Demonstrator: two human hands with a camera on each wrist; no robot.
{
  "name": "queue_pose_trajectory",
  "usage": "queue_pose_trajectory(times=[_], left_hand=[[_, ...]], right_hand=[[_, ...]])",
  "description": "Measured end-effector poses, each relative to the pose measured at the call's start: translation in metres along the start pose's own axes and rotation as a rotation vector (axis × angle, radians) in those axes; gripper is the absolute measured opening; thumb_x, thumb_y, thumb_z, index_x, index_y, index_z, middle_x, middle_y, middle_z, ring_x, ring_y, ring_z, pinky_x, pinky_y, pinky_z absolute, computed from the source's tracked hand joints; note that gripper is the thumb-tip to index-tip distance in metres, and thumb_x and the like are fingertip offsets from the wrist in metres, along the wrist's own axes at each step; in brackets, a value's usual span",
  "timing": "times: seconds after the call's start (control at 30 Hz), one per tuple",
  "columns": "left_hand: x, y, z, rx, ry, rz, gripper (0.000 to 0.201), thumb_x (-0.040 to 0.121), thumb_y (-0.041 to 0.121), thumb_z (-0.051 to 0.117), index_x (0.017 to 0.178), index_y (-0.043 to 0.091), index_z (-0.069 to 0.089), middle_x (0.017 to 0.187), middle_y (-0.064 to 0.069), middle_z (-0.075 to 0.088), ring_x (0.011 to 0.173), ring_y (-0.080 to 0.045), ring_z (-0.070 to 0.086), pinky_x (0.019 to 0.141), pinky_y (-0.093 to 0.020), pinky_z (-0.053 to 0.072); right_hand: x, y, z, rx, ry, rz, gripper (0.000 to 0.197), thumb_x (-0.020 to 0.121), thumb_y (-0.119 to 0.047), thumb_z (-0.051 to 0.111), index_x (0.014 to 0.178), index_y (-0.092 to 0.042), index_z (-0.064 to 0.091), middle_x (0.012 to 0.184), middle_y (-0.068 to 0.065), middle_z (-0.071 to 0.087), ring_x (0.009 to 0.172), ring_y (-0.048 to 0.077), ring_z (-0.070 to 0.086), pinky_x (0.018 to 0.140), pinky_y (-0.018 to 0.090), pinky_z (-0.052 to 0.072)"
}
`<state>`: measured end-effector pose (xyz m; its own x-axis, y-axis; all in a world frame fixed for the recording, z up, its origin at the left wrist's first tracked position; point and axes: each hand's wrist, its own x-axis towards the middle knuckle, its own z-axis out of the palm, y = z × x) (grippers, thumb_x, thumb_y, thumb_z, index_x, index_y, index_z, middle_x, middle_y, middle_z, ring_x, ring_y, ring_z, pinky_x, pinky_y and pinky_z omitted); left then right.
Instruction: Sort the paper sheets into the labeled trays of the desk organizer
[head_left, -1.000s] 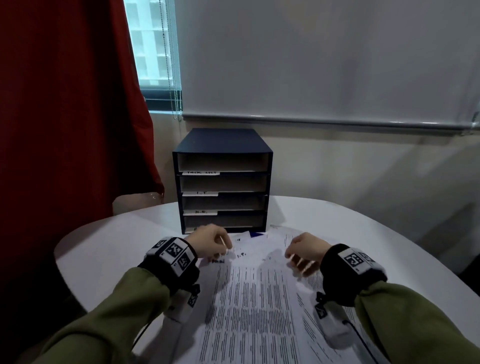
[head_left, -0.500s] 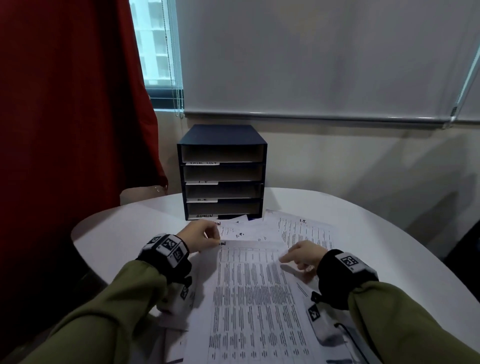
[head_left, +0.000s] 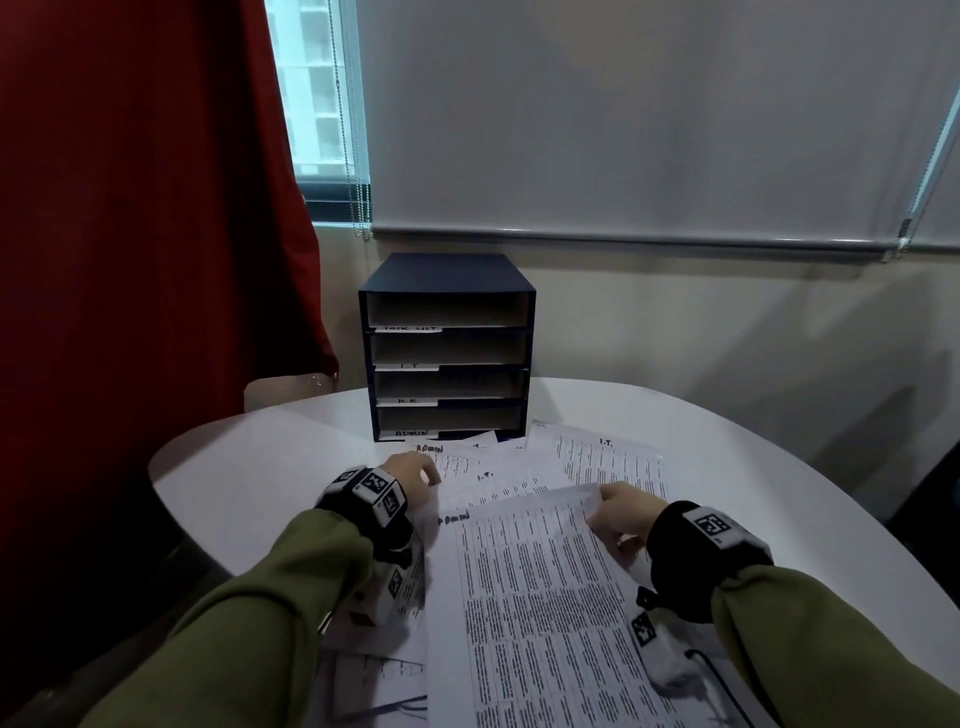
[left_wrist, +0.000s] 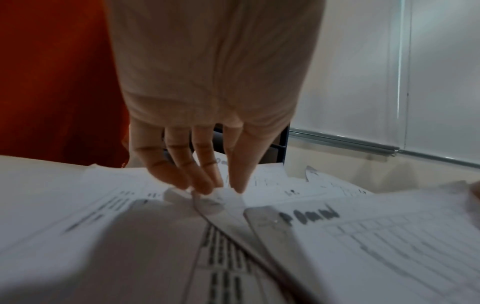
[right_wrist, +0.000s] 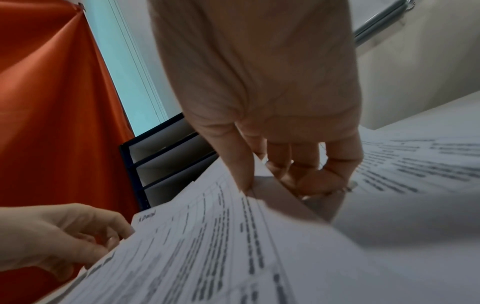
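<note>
Item 1, desk organizer (head_left: 447, 348): dark, four open trays stacked, standing at the far side of the round white table (head_left: 249, 478). I read the tray labels top to bottom as TASK LIST, I.T., H.R., ADMIN.

Item 2, loose paper sheets (head_left: 613, 462): printed tables, fanned over one another in front of the organizer. I noted handwritten headings "ADMIN" and "I.T." on several.

Item 3, top sheet (head_left: 540, 603): headed "Admin", nearest to me, its far right corner raised off the pile.

Item 4, right hand (head_left: 621, 512): I had thumb above and curled fingers below that raised corner, pinching the top sheet.

Item 5, left hand (head_left: 413, 475): fingers bent down with their tips on a crumpled corner of a lower sheet (left_wrist: 207, 197); I could not tell whether they pinched it or only pressed it.

Item 6, surroundings: red curtain (head_left: 145, 208) at left, lowered roller blind (head_left: 649, 114) behind.
</note>
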<state>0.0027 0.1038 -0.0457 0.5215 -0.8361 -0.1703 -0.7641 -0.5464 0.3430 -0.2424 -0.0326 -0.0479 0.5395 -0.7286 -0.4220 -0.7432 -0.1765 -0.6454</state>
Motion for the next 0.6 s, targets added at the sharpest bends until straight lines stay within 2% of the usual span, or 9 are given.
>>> queue_pose_trajectory(times=[0.1,0.17,0.23,0.27,0.33,0.4,0.43,0.5,0.6], left_hand=[[0.007,0.013,0.001,-0.113,0.039,0.005,0.026,0.083,0.0,0.052,0.08,0.024,0.063,0.102,-0.004,0.062,0.092,-0.02,0.06,0.068,-0.023,0.048],[0.011,0.025,0.003,-0.207,0.034,0.077,0.027,0.082,0.001,0.056,0.074,0.026,0.06,0.086,0.002,0.06,0.081,-0.016,0.058,0.058,-0.021,0.048],[0.015,0.038,0.006,-0.274,0.034,0.159,0.025,0.084,0.003,0.056,0.088,0.026,0.065,0.092,0.005,0.061,0.089,-0.015,0.059,0.067,-0.022,0.052],[0.016,0.042,0.007,-0.282,0.055,0.177,0.029,0.087,0.004,0.052,0.102,0.025,0.065,0.105,0.003,0.06,0.1,-0.018,0.058,0.077,-0.027,0.053],[0.022,0.043,0.005,-0.127,0.181,0.109,0.042,0.093,0.011,0.043,0.132,0.025,0.049,0.136,-0.003,0.047,0.126,-0.025,0.044,0.1,-0.041,0.044],[0.028,0.033,-0.001,0.07,0.219,-0.012,0.053,0.095,0.018,0.041,0.146,0.023,0.028,0.15,-0.007,0.029,0.137,-0.032,0.027,0.11,-0.049,0.029],[0.03,0.025,-0.005,0.118,0.172,-0.049,0.055,0.095,0.019,0.042,0.147,0.022,0.025,0.15,-0.01,0.027,0.138,-0.034,0.026,0.112,-0.049,0.027],[0.035,0.009,-0.012,0.168,0.093,-0.04,0.051,0.092,0.016,0.045,0.141,0.025,0.035,0.144,-0.01,0.036,0.133,-0.034,0.034,0.11,-0.047,0.032],[0.031,-0.003,-0.018,0.167,0.293,0.072,0.03,0.089,0.015,0.052,0.115,0.028,0.059,0.121,-0.002,0.055,0.116,-0.025,0.051,0.099,-0.038,0.043]], right_hand=[[0.001,-0.002,-0.008,-0.004,0.047,-0.002,0.037,0.078,0.013,0.043,0.099,-0.01,0.062,0.084,0.01,0.06,0.075,0.023,0.057,0.057,0.024,0.043],[0.001,-0.004,-0.011,0.041,0.057,-0.013,0.034,0.08,0.012,0.042,0.097,-0.01,0.062,0.087,0.011,0.061,0.078,0.024,0.058,0.061,0.026,0.043],[0.003,-0.003,-0.012,0.055,0.069,-0.008,0.032,0.083,0.009,0.04,0.099,-0.01,0.059,0.09,0.011,0.059,0.079,0.023,0.057,0.059,0.022,0.044],[0.004,-0.002,-0.012,0.049,0.069,-0.006,0.032,0.084,0.009,0.04,0.102,-0.01,0.059,0.093,0.011,0.06,0.082,0.024,0.057,0.058,0.022,0.045],[0.006,0.004,-0.007,0.002,0.05,0.022,0.038,0.081,0.013,0.042,0.107,-0.006,0.061,0.094,0.011,0.062,0.084,0.024,0.058,0.059,0.026,0.051],[0.012,0.012,-0.001,-0.038,0.047,0.053,0.04,0.077,0.016,0.045,0.107,-0.003,0.062,0.09,0.012,0.063,0.082,0.025,0.06,0.068,0.035,0.056],[0.014,0.015,0.001,-0.029,0.049,0.051,0.037,0.079,0.014,0.044,0.106,-0.003,0.062,0.091,0.012,0.063,0.084,0.026,0.06,0.071,0.035,0.055],[0.015,0.016,0.003,-0.012,0.062,0.048,0.032,0.086,0.007,0.042,0.109,-0.003,0.062,0.098,0.013,0.064,0.092,0.027,0.061,0.073,0.032,0.051],[0.021,0.017,0.003,-0.061,0.056,0.048,0.031,0.085,0.008,0.048,0.112,-0.001,0.058,0.105,0.014,0.066,0.094,0.026,0.064,0.08,0.033,0.056]])
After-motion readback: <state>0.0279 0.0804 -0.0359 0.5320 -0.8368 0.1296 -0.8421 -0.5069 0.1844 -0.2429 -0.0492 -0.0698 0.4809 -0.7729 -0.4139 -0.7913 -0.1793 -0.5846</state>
